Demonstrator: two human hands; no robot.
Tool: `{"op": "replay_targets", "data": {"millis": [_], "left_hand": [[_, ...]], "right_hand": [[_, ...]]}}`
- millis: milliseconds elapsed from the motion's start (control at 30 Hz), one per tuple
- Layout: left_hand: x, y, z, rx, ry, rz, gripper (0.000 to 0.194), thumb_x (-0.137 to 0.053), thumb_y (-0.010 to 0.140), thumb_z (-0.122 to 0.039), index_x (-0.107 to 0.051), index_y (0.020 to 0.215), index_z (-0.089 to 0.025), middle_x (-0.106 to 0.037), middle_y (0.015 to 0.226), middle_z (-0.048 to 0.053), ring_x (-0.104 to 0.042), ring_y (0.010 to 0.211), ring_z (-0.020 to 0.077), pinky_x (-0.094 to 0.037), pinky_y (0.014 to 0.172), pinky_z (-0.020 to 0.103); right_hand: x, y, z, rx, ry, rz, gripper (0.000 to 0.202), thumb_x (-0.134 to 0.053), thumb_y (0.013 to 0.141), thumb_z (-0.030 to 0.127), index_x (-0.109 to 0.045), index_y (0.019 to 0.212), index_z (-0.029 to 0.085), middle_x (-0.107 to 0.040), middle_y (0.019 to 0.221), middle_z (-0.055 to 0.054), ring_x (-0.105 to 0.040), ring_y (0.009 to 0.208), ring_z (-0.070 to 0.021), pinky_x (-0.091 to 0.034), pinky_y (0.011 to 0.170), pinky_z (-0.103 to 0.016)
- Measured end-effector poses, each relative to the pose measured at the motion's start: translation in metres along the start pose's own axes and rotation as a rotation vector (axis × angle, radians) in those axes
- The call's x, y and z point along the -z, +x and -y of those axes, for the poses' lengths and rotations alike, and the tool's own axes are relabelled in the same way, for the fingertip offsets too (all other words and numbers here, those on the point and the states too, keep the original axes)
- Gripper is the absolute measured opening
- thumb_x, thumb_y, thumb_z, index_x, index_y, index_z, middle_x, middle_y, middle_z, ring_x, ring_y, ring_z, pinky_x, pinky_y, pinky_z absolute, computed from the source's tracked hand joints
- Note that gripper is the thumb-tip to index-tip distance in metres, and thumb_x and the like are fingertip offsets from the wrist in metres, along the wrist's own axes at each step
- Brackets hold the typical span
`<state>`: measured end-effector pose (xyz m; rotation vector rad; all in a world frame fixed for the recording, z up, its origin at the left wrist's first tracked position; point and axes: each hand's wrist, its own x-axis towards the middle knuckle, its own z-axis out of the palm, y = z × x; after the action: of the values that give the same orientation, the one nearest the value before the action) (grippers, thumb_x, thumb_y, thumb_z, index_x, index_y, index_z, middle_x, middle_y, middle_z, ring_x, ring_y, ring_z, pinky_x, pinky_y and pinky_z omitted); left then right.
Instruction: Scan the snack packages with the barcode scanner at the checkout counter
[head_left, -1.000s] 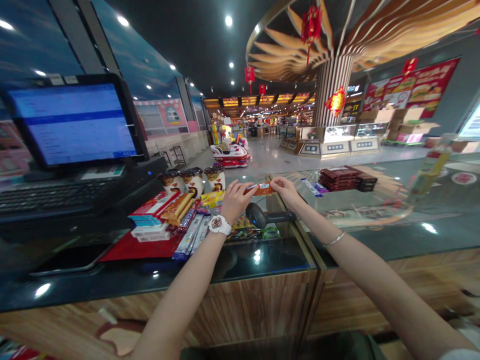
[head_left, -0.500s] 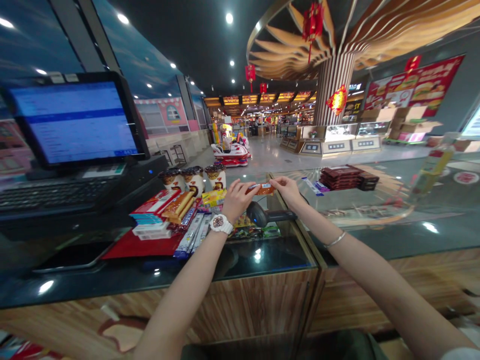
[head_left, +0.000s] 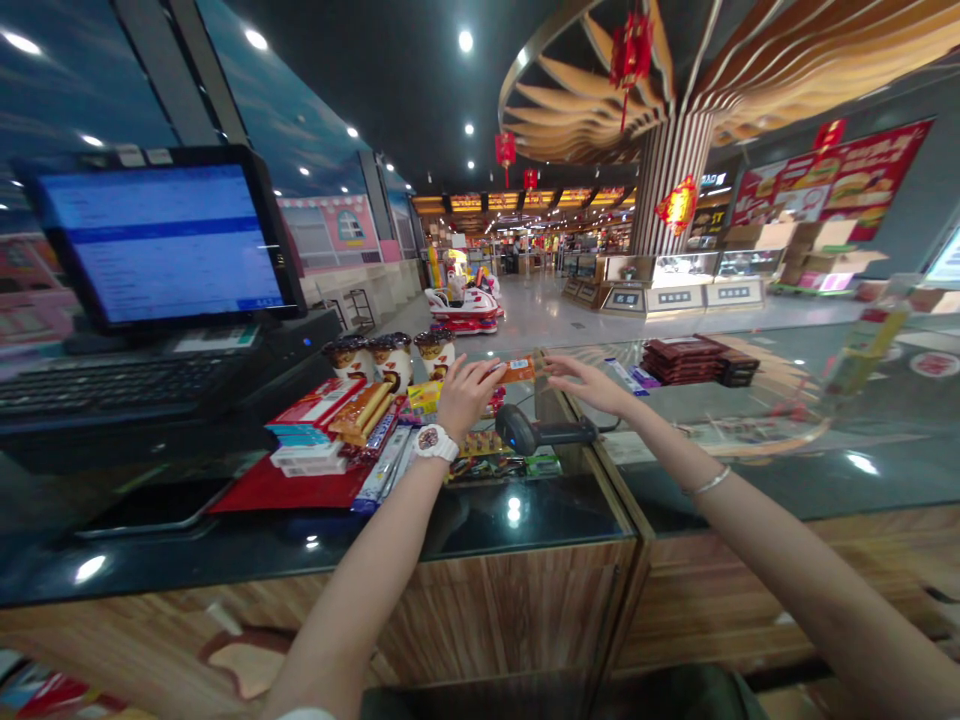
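Note:
An orange snack packet [head_left: 517,370] with a white label is gripped at its left end by my left hand [head_left: 469,392], which wears a white watch. Just right of the packet, my right hand [head_left: 589,383] has its fingers stretched out and apart, holding nothing. Below both hands a black barcode scanner [head_left: 517,430] lies on the glass counter [head_left: 525,512]. Left of my left hand are several packaged goods: three lidded cups [head_left: 391,362], a golden-wrapped snack pack [head_left: 364,412] and slim blue-white packets [head_left: 384,468].
A monitor [head_left: 165,235] and a black keyboard [head_left: 97,390] stand at the left, with a dark tablet-like device [head_left: 157,503] in front. Stacked brown packets [head_left: 682,360] lie to the right, near a transparent bottle [head_left: 866,345].
My right hand has let go of the packet's right end, and its fingers have spread. My left hand still holds the packet, slightly further left.

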<state>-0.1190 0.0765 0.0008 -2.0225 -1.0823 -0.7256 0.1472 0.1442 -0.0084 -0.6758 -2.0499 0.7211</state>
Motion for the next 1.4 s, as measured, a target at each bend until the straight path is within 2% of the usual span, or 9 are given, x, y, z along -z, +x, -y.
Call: {"op": "replay_targets", "data": {"millis": [133, 267, 400, 500, 700, 933, 1133, 1267, 1400], "left_hand": [[-0.003, -0.002, 0.003, 0.011, 0.009, 0.01, 0.037, -0.053, 0.092, -0.016, -0.062, 0.127, -0.025, -0.068, 0.127, 0.006, -0.063, 0.111, 0.0214, -0.036, 0.113, 0.05], [-0.005, -0.004, 0.003, -0.004, 0.007, 0.035, 0.04, -0.056, 0.09, -0.015, -0.061, 0.128, -0.025, -0.067, 0.128, 0.006, -0.063, 0.111, 0.0211, -0.035, 0.115, 0.05], [-0.005, -0.003, 0.002, -0.008, -0.018, 0.052, 0.04, -0.055, 0.091, -0.015, -0.06, 0.129, -0.026, -0.065, 0.132, 0.007, -0.062, 0.115, 0.0205, -0.036, 0.115, 0.05], [-0.004, -0.003, 0.0, -0.008, -0.031, 0.055, 0.039, -0.052, 0.093, -0.015, -0.06, 0.129, -0.026, -0.065, 0.131, 0.006, -0.062, 0.115, 0.0196, -0.036, 0.115, 0.049], [-0.006, -0.004, 0.0, -0.011, -0.05, 0.044, 0.036, -0.053, 0.093, -0.017, -0.06, 0.128, -0.023, -0.068, 0.127, 0.006, -0.064, 0.113, 0.0191, -0.034, 0.117, 0.049], [-0.009, -0.006, 0.003, 0.017, -0.038, 0.034, 0.033, -0.06, 0.088, -0.016, -0.064, 0.12, -0.024, -0.07, 0.123, 0.007, -0.065, 0.11, 0.0206, -0.037, 0.114, 0.05], [-0.009, -0.007, 0.005, 0.06, 0.02, -0.017, 0.024, -0.058, 0.091, -0.021, -0.066, 0.114, -0.023, -0.072, 0.116, 0.006, -0.066, 0.103, 0.0211, -0.042, 0.108, 0.046], [-0.011, -0.007, 0.007, 0.083, 0.04, -0.028, 0.024, -0.057, 0.092, -0.023, -0.066, 0.114, -0.023, -0.072, 0.113, 0.006, -0.065, 0.102, 0.0219, -0.042, 0.107, 0.047], [-0.01, -0.009, 0.009, 0.093, 0.053, -0.038, 0.023, -0.056, 0.092, -0.023, -0.066, 0.113, -0.023, -0.072, 0.112, 0.006, -0.065, 0.101, 0.022, -0.042, 0.105, 0.046]], "right_hand": [[-0.005, -0.013, -0.001, 0.005, -0.279, 0.199, 0.065, -0.077, 0.071, 0.055, -0.065, 0.125, 0.023, -0.065, 0.131, -0.012, -0.059, 0.123, -0.0319, -0.04, 0.109, -0.051], [-0.019, -0.024, -0.002, 0.014, -0.369, 0.354, 0.073, -0.082, 0.064, 0.054, -0.063, 0.128, 0.025, -0.064, 0.132, -0.01, -0.058, 0.125, -0.0329, -0.035, 0.113, -0.051], [-0.029, -0.032, 0.0, 0.064, -0.38, 0.41, 0.062, -0.082, 0.066, 0.047, -0.067, 0.121, 0.024, -0.07, 0.122, -0.009, -0.064, 0.114, -0.0305, -0.043, 0.103, -0.044], [-0.034, -0.034, 0.004, 0.077, -0.408, 0.376, 0.055, -0.08, 0.068, 0.037, -0.068, 0.119, 0.02, -0.073, 0.114, -0.01, -0.068, 0.104, -0.0285, -0.049, 0.093, -0.039], [-0.04, -0.038, 0.012, 0.103, -0.446, 0.352, 0.051, -0.07, 0.069, 0.02, -0.066, 0.119, 0.017, -0.072, 0.111, -0.01, -0.067, 0.102, -0.0273, -0.049, 0.092, -0.037], [-0.042, -0.042, 0.012, 0.151, -0.486, 0.286, 0.045, -0.066, 0.066, 0.019, -0.065, 0.111, 0.018, -0.069, 0.107, -0.009, -0.066, 0.099, -0.0262, -0.05, 0.085, -0.035], [-0.026, -0.041, 0.022, 0.139, -0.51, 0.061, 0.039, -0.062, 0.07, 0.023, -0.062, 0.11, 0.021, -0.067, 0.109, -0.007, -0.065, 0.096, -0.025, -0.05, 0.082, -0.034], [-0.01, -0.037, 0.021, 0.129, -0.441, -0.108, 0.032, -0.062, 0.074, 0.029, -0.064, 0.105, 0.021, -0.07, 0.104, -0.008, -0.065, 0.098, -0.0281, -0.05, 0.083, -0.037], [0.006, -0.033, 0.016, 0.102, -0.39, -0.185, 0.032, -0.064, 0.075, 0.032, -0.067, 0.105, 0.021, -0.072, 0.101, -0.008, -0.066, 0.097, -0.0305, -0.051, 0.084, -0.04]]}}
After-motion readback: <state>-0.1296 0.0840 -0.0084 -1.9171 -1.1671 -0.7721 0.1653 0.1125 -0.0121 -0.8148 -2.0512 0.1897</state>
